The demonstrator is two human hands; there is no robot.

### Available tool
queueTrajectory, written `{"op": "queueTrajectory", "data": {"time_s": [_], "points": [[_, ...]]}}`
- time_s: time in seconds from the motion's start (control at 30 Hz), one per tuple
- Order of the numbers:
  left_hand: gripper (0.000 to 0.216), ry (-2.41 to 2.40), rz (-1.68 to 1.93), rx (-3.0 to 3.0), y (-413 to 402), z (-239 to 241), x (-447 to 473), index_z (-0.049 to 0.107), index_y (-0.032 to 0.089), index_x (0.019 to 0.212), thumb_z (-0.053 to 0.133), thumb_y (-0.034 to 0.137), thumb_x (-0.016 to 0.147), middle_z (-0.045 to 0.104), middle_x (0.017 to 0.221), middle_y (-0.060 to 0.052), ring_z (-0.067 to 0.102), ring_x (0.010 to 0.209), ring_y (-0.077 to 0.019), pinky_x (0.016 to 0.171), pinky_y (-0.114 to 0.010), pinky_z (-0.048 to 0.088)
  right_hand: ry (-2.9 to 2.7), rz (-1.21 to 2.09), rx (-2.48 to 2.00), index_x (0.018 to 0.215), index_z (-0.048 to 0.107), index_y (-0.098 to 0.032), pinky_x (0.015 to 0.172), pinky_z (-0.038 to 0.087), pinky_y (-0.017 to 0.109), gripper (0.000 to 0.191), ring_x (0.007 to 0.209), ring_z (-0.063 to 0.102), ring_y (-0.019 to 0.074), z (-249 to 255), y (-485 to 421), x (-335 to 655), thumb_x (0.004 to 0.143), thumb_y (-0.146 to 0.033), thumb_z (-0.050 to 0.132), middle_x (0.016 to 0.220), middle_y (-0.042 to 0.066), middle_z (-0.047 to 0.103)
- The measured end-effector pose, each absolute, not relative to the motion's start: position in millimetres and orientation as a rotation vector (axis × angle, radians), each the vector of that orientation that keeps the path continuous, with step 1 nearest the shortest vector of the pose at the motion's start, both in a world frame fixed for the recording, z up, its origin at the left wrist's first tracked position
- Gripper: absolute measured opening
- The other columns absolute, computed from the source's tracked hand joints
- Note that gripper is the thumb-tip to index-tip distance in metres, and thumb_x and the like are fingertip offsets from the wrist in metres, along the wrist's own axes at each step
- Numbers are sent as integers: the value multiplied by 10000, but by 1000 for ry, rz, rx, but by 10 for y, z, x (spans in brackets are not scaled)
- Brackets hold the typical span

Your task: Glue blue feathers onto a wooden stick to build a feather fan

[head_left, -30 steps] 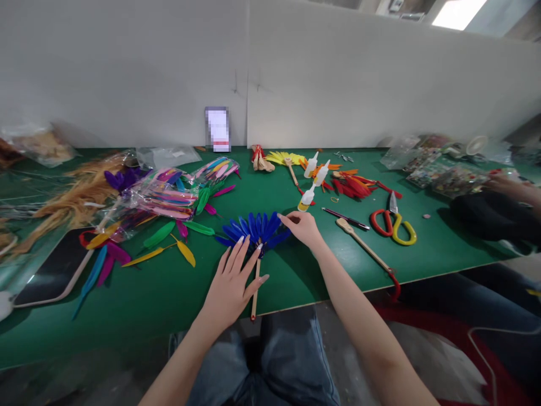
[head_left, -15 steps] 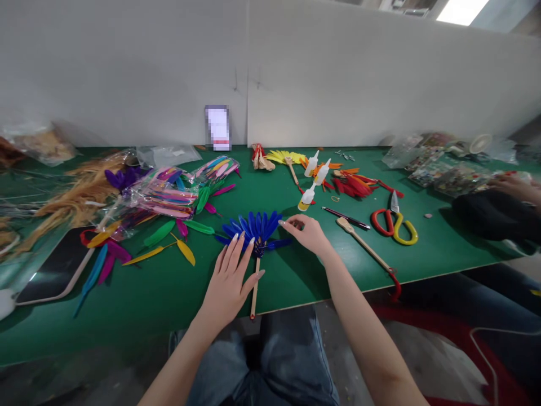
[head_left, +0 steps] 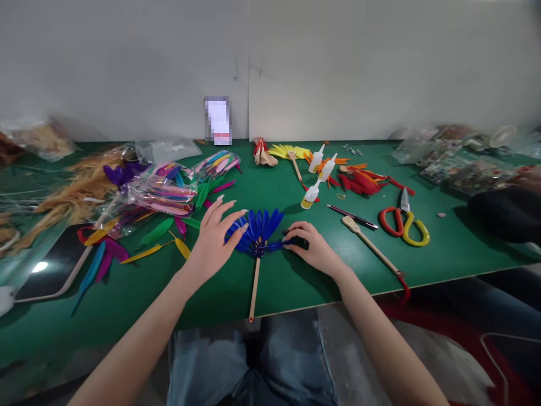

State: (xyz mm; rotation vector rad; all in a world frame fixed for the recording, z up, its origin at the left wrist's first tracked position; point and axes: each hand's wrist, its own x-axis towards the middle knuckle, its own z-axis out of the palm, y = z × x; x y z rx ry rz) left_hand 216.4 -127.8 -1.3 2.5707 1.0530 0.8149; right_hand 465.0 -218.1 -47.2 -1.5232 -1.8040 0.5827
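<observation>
A fan of blue feathers is fixed to the head of a thin wooden stick that lies on the green table, its lower end at the front edge. My left hand is raised over the fan's left side with fingers apart; thumb and index finger are by the left feathers, and whether they touch is unclear. On the other side, the curled fingers of my right hand pinch the outer end of the lowest right feather. My palm and fingers hide that feather's tip.
Glue bottles stand beyond my right hand. A pen, a wooden spoon-shaped stick and scissors lie to the right. Bagged feathers and a phone are at the left. Another person's hand shows at far right.
My left hand has lifted off the fan and shifted left and up, its fingers bending. My right hand has come down slightly onto the lower right feather. The view has shifted a little.
</observation>
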Motion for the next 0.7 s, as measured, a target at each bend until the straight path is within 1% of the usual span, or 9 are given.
{"op": "queueTrajectory", "data": {"time_s": [0.07,0.13,0.27,0.33,0.4,0.5,0.53,0.6,0.7], "points": [[282,1017,832,2558,-1216,-10,2225,592,230,1163,453,337,943,506,1322,-77,288,1363,-285,1106,-516,280,-1776,623,-1505,827,624,-238,918,441,405,34,1000,540,209,-480,-2176,4658,848,-219,606,1032,54,563],[255,983,861,2528,-1195,-42,2254,614,228,1126,457,308,941,550,1273,-69,344,1333,-271,1094,-504,306,-1752,665,-1501,774,603,-227,895,446,392,66,971,547,200,-489,-2181,4677,836,-209,616,1016,50,568],[224,985,948,2453,-1207,-136,2214,653,217,1038,461,262,933,620,1157,-66,448,1252,-253,1052,-484,366,-1742,740,-1490,759,582,-218,903,435,388,86,982,547,197,-474,-2210,4718,835,-239,616,1034,54,571],[217,999,1004,2427,-1212,-158,2183,661,214,1015,468,259,927,643,1110,-66,490,1205,-249,1031,-479,386,-1729,768,-1473,789,564,-219,910,429,387,88,990,550,194,-444,-2225,4715,849,-271,601,1032,54,581],[212,1005,1052,2409,-1214,-159,2169,664,214,1004,475,264,922,659,1070,-62,523,1160,-244,1013,-471,402,-1704,780,-1492,865,552,-225,888,439,384,116,972,558,195,-412,-2237,4688,842,-320,617,1018,50,592],[213,993,1065,2403,-1219,-149,2182,665,212,996,474,270,921,667,1046,-61,539,1131,-239,998,-463,412,-1750,692,-1566,1010,560,-237,894,437,406,350,987,540,223,-391,-2240,4607,743,-390,727,1031,56,583],[215,987,1062,2404,-1221,-150,2189,665,207,995,473,270,922,668,1046,-63,539,1130,-238,997,-461,411,-1791,641,-1584,1020,571,-239,906,429,417,382,997,528,233,-394,-2238,4577,719,-394,748,1033,60,575],[219,981,1058,2407,-1218,-161,2194,666,200,989,471,270,921,671,1042,-66,542,1125,-237,996,-457,410,-1863,560,-1598,950,600,-233,916,418,428,292,995,516,239,-416,-2229,4530,734,-372,740,1019,64,561],[225,997,1056,2407,-1194,-191,2177,671,200,976,469,282,919,679,1026,-64,555,1107,-239,988,-452,414,-1906,548,-1588,824,602,-221,910,413,430,138,971,521,229,-456,-2219,4517,784,-310,698,1000,59,562]]}}
